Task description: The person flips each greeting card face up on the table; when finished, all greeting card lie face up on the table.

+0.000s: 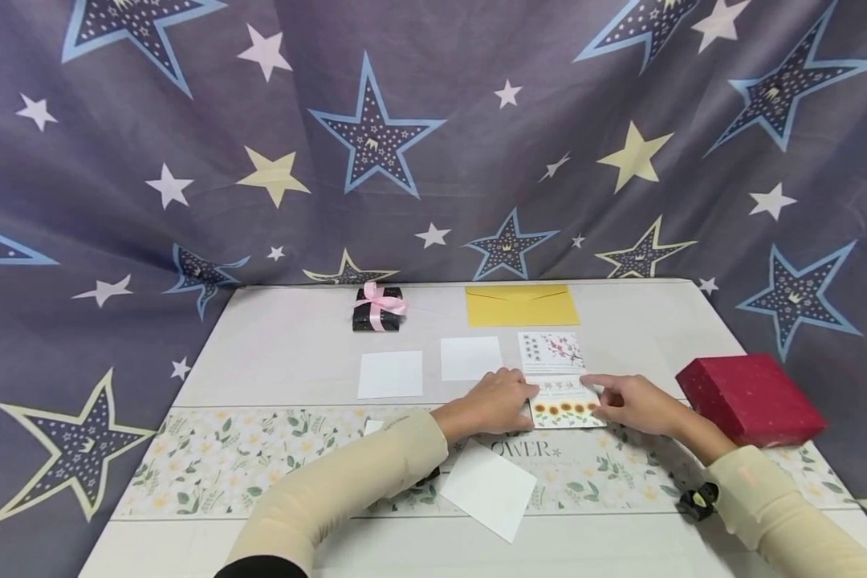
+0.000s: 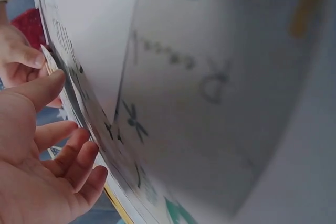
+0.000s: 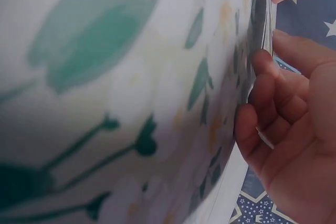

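You had both hands on the sunflower card [image 1: 565, 403], which lay flat on the table [image 1: 289, 353] just below the blossom card [image 1: 550, 352], at the upper edge of the floral paper strip [image 1: 209, 461]. Your left hand [image 1: 494, 404] pinched the card's left edge, thumb meeting it, as the left wrist view showed, while the other fingers hung loosely curled. Your right hand [image 1: 632, 401] steadied the right edge, forefinger stretched over the top corner. I judged you held it from both sides so it would stay square and not slide.

The rest sat spread apart, each piece easy to reach: two white squares [image 1: 390, 374] in a row beside the cards, the yellow envelope [image 1: 521, 306] and the ribboned black box [image 1: 378, 308] at the far edge, the red box [image 1: 751, 399] off to your right, and a loose white sheet [image 1: 488, 487] lying askew on the strip – near your left forearm.
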Demonstrator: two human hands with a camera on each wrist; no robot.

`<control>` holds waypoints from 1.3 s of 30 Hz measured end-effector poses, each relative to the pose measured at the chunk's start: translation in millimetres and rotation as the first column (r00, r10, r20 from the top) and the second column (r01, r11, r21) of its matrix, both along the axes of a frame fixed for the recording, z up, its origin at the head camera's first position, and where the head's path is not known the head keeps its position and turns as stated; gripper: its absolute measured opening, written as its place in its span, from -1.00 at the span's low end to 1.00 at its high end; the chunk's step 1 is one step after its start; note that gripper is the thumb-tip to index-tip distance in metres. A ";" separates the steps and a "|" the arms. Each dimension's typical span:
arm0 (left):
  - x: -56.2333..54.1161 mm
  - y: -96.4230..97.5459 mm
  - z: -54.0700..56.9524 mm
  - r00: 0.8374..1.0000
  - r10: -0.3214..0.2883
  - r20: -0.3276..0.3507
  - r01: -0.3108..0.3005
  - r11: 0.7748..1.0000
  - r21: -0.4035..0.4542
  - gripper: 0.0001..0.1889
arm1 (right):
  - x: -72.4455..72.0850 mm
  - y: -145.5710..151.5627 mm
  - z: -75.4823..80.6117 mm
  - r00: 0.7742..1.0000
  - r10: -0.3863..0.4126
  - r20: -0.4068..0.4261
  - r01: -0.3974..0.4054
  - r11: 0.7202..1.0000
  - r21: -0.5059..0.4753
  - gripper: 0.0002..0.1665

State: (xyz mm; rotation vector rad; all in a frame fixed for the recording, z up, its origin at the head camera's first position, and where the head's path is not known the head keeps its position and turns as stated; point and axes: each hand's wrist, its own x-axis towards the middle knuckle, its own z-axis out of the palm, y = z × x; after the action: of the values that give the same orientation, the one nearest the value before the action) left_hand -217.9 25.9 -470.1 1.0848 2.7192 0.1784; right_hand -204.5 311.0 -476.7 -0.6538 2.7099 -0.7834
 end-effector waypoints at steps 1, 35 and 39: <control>0.0 0.8 -0.3 1.000 0.001 0.001 -0.001 1.000 0.000 -0.32 | 0.2 0.3 -0.1 1.000 0.003 0.001 -0.003 1.000 0.001 -0.31; -4.6 -3.5 11.9 0.998 0.046 0.054 -0.046 0.999 -0.004 -0.45 | -4.1 -0.4 4.5 1.000 0.021 0.000 -0.021 1.000 0.018 -0.38; -11.5 -16.6 12.7 0.993 0.084 0.077 -0.087 0.996 0.028 -0.44 | -7.6 -3.6 6.4 1.000 0.017 -0.008 -0.017 1.000 -0.009 -0.39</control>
State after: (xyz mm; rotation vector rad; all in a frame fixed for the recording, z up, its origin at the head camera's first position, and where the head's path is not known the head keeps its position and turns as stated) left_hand -229.4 9.3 -457.4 0.9499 2.7047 0.2709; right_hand -212.1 307.4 -470.4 -0.6824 2.7057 -0.7918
